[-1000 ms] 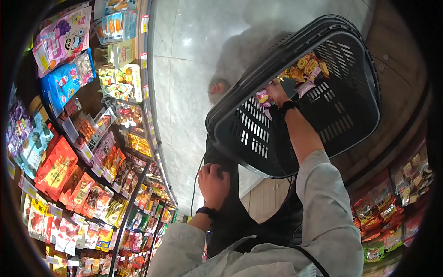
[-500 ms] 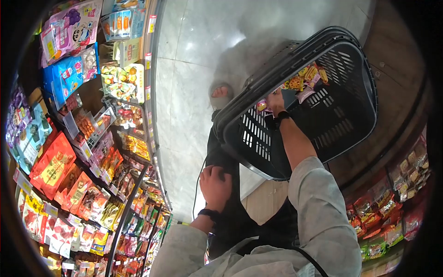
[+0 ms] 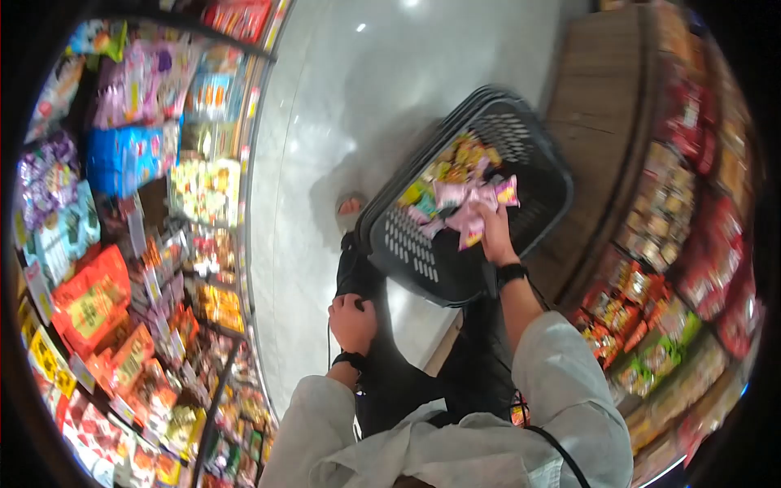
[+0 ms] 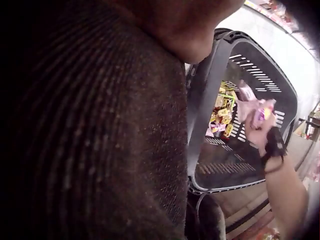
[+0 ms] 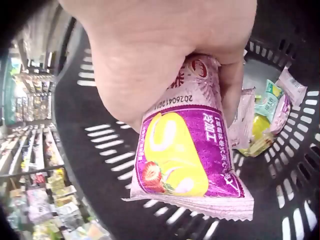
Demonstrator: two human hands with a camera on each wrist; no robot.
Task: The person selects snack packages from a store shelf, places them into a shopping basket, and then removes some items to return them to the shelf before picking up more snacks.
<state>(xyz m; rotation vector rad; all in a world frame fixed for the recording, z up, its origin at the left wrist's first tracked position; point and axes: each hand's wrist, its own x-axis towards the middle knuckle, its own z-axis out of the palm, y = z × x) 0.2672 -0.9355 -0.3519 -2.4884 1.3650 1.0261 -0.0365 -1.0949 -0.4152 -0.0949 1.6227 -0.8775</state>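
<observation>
My right hand (image 3: pixel 496 236) holds pink-wrapped snack packets (image 3: pixel 469 220) above the inside of a black slotted shopping basket (image 3: pixel 538 199). Up close in the right wrist view, one snack packet (image 5: pixel 185 155) shows purple print, a yellow cake roll and a strawberry, its top gripped between thumb and fingers. Below, small yellow, green and pink packets (image 3: pixel 460 163) lie along one side of the basket. My left hand (image 3: pixel 351 324) rests on the dark-trousered knee with loosely curled fingers, holding nothing; the left wrist view catches only part of it beside the ribbed trouser cloth.
Shelves of bagged snacks (image 3: pixel 93 301) run along the left. On the right, a wooden ledge (image 3: pixel 598 122) borders bins of packaged snacks (image 3: pixel 659 203). Grey tiled floor (image 3: pixel 301 154) lies between them, and a sandalled foot (image 3: pixel 351 207) stands beside the basket.
My right hand has risen from deep inside the basket, now with pink packets in its grip. The basket sits lower and further left in view. My left hand stays on the knee.
</observation>
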